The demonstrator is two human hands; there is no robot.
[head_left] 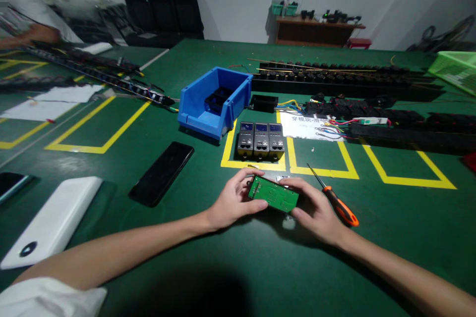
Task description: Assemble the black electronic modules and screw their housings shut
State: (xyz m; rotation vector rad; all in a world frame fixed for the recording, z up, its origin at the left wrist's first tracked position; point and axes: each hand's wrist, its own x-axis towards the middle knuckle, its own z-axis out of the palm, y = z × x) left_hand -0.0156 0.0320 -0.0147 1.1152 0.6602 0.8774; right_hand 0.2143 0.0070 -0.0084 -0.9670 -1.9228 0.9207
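Observation:
A green circuit board (pixel 274 194) is held level above the table between my two hands. My left hand (pixel 238 198) grips its left end, thumb along the near edge and fingers behind. At the right end, my right hand (pixel 316 205) closes on it with thumb in front and fingers at the far side. Just right of that hand lies a screwdriver (pixel 340 206) with an orange and black handle, its shaft pointing away. Beyond the board stand three dark modules (pixel 261 139) side by side, with small blue screens and sockets. The board's underside is hidden.
A blue bin (pixel 203 119) with black parts stands behind. Black strips with wires (pixel 357 109) run along the right, near a paper label (pixel 307 126). A black phone (pixel 161 173) and a white device (pixel 54 220) lie left. A co-worker's arm (pixel 33 34) shows far left.

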